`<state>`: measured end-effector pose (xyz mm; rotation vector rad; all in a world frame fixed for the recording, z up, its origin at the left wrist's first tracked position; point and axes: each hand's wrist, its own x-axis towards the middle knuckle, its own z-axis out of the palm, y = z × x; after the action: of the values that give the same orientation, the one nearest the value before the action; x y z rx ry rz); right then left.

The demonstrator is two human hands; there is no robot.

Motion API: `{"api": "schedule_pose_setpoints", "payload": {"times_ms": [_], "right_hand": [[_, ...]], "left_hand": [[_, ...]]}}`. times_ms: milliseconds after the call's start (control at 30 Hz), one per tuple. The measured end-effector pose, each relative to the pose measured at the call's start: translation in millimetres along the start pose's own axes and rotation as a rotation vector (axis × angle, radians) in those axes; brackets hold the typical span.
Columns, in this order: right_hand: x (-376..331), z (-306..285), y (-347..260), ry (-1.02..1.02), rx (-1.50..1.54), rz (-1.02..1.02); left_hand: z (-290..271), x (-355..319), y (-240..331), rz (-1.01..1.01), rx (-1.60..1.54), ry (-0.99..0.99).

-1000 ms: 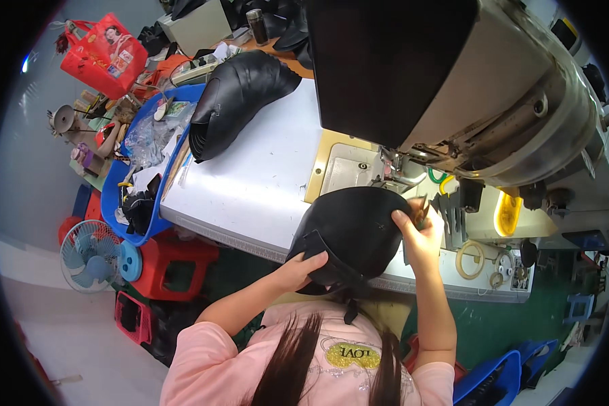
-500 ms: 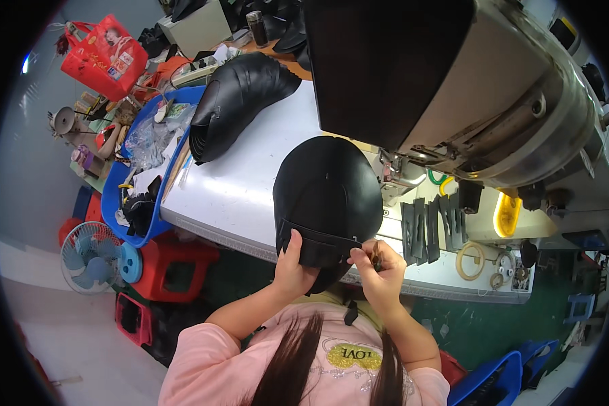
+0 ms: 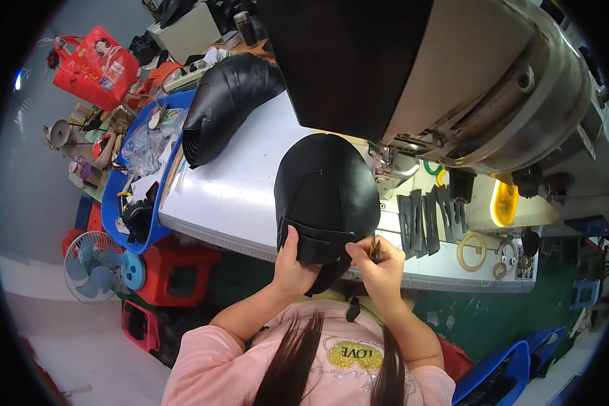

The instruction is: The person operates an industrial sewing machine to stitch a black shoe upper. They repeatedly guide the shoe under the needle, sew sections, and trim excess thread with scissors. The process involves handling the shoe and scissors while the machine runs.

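Note:
A rounded black leather panel with stitched strips near its lower edge is held in front of me, over the near edge of the white worktable. My left hand grips its lower left side, thumb on top and the other fingers hidden beneath. At the panel's lower right, my right hand is closed, its thumb and fingertips by the strip's end. A small dark tool shows between its fingers, mostly covered; its kind cannot be made out.
A large sewing machine overhangs the worktable at the right. A stack of black leather pieces lies at the back left, beside a full blue basin. Black strips lie right of the panel. A fan stands at the left.
The view has shifted slightly. My right fingertips have moved a little down from the strip's end along the panel's right edge. The left hand keeps its hold.

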<state>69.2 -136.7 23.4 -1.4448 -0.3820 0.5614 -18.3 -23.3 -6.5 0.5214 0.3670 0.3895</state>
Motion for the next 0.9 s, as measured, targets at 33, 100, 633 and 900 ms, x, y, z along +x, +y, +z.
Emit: {"api": "schedule_pose_setpoints", "payload": {"times_ms": [33, 100, 633, 900], "right_hand": [[0.1, -0.3, 0.7, 0.006, -0.022, 0.001], [1.9, -3.6, 6.7, 0.004, -0.069, -0.068], [20.6, -22.9, 1.5, -0.192, 0.128, 0.076], [26.3, -32.5, -0.1, -0.315, 0.415, 0.336]], "left_hand": [[-0.8, 0.0, -0.5, -0.008, -0.001, 0.002], [-1.6, 0.5, -1.5, -0.017, -0.001, -0.012], [5.4, -1.2, -3.4, -0.027, -0.003, 0.052], [8.3, -5.2, -3.9, -0.117, -0.113, 0.041]]}}
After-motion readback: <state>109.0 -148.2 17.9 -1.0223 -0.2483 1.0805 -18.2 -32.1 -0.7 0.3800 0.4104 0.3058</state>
